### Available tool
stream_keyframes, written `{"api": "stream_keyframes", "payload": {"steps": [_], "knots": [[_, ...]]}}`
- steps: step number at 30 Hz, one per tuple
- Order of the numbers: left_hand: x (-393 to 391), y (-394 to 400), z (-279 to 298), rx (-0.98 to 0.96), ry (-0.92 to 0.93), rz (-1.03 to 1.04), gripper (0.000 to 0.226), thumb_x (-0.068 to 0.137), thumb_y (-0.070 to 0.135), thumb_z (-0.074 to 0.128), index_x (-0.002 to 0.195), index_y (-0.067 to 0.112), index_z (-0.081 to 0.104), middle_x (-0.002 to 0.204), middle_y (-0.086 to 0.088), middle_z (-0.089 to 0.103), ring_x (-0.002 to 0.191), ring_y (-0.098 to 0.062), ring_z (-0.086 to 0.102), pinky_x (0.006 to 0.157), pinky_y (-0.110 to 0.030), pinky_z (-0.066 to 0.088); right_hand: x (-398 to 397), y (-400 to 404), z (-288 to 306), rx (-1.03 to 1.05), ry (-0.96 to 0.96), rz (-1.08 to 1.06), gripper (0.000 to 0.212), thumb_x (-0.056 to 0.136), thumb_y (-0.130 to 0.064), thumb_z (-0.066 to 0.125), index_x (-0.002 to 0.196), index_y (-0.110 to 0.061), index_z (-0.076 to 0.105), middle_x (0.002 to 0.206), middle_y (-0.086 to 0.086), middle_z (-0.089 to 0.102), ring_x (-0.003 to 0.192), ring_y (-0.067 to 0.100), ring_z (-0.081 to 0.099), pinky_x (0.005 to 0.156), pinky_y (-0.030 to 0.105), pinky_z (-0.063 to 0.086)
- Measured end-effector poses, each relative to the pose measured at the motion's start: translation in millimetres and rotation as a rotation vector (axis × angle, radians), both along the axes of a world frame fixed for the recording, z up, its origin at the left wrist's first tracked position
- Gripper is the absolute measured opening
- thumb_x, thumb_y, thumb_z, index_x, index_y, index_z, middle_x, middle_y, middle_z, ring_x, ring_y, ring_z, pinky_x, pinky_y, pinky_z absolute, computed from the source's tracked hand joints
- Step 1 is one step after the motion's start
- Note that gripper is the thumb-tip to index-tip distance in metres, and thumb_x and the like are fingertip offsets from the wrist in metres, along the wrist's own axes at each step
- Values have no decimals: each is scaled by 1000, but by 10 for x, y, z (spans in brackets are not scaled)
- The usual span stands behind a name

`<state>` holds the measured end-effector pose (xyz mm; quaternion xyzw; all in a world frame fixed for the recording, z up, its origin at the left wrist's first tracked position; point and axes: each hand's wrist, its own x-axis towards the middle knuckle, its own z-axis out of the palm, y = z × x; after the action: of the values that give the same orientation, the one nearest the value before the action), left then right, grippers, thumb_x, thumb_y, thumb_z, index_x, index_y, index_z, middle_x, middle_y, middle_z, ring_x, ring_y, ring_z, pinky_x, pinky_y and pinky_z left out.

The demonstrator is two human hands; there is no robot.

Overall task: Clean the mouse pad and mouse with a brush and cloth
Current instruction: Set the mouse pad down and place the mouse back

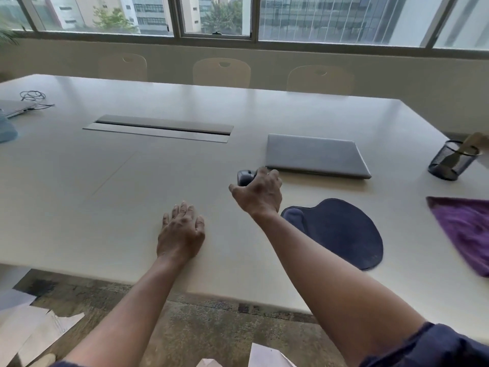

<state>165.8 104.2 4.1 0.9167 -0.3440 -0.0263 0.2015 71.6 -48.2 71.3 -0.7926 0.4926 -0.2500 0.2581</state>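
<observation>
The right hand is closed around the mouse, fingers wrapped over its top and the front end poking out to the left. Whether the mouse rests on the counter or is just lifted off it I cannot tell. It sits off the pad, just beside the near edge of a closed laptop.

The left hand lies flat and open on the counter near the front edge, holding nothing.

The mouse pad, dark blue with a wrist rest, lies bare just to the right of the right forearm. A purple cloth is spread further right, at the edge of view. Beyond it a mesh cup holds what may be the brush; it is too blurred to be sure.

This looks like the clearing step: the mouse taken off the pad so both can be cleaned. Neither tool is in hand yet. The next move probably calls for parking the mouse and reaching right for the brush or cloth.
</observation>
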Motion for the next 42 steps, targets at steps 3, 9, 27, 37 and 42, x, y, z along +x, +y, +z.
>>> {"api": "stream_keyframes", "payload": {"steps": [3, 9, 27, 37, 42], "knots": [[-131, -213, 55, -55, -6, -53, 53, 101, 34, 32, 150, 14, 35, 160, -6, 25, 149, -18, 15, 121, -34, 8, -247, -123, 15, -27, 5, -67, 60, 70, -50, 70, 113, -13, 51, 119, 9, 46, 118, 29, 43, 89, 40, 48], [-431, -667, 109, -77, 30, -196, 52, 101, 35, 34, 150, 17, 35, 160, -3, 24, 149, -18, 16, 121, -35, 11, -806, -343, -28, -29, 20, -183, 57, 68, -47, 68, 111, -14, 52, 116, 8, 47, 115, 28, 44, 88, 40, 49], [-815, -1076, -95, -18, -19, -325, 55, 101, 35, 32, 150, 11, 32, 161, -9, 23, 149, -19, 14, 121, -35, 8, -1839, -546, -276, 23, 64, -355, 57, 67, -46, 70, 112, -15, 52, 119, 7, 47, 118, 29, 44, 94, 43, 48], [-811, -1087, -124, -27, -14, -311, 59, 100, 37, 32, 152, 11, 28, 161, -7, 21, 149, -18, 13, 122, -32, 6, -1911, -533, -391, 31, 134, -311, 60, 65, -48, 70, 113, -18, 51, 122, 5, 49, 121, 27, 45, 95, 40, 46], [-816, -1083, -134, -32, -10, -303, 60, 100, 38, 32, 153, 11, 27, 161, -6, 20, 150, -17, 13, 122, -31, 5, -1909, -523, -409, 75, 166, -299, 73, 65, -51, 69, 125, -17, 47, 128, 4, 46, 124, 25, 41, 97, 40, 44]]}}
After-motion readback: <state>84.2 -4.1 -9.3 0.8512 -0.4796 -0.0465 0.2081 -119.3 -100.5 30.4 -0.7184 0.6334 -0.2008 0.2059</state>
